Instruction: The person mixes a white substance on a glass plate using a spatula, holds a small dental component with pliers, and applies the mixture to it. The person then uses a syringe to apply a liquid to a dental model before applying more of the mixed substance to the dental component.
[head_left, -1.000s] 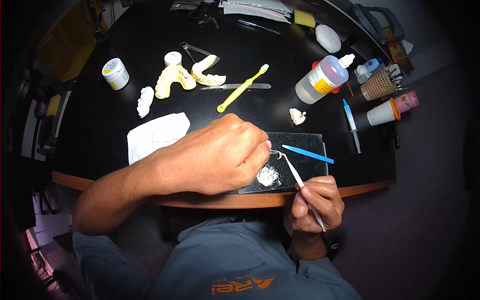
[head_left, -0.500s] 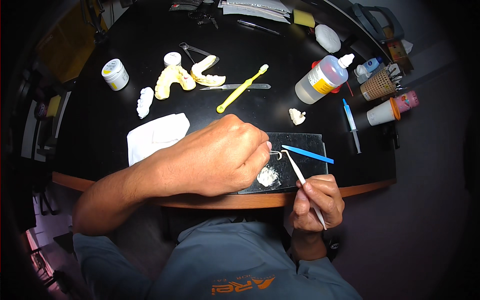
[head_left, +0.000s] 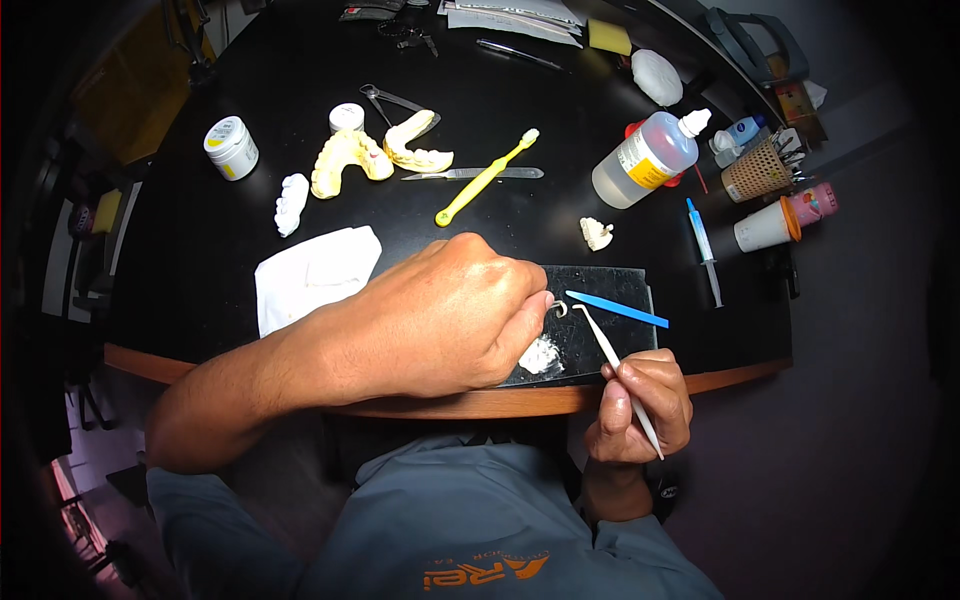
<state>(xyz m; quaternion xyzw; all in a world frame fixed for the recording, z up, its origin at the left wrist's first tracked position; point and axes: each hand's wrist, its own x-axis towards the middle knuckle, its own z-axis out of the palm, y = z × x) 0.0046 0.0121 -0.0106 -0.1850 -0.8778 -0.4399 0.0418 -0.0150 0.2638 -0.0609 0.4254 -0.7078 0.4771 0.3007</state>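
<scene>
Two bare hands show in the head view. Right of and below the frame's centre, we see the right hand [head_left: 640, 408] with its fingers closed around a slim white tool [head_left: 606, 346]. Its bent tip stands just beside a small pale hooked piece [head_left: 562, 309], right of the centre. The left hand [head_left: 450, 310], near the centre, has its fingers pinched on that piece's thin end. Beneath, we find a dark slab [head_left: 620, 284] bearing a white mound [head_left: 541, 355] and a blue stick [head_left: 617, 309].
</scene>
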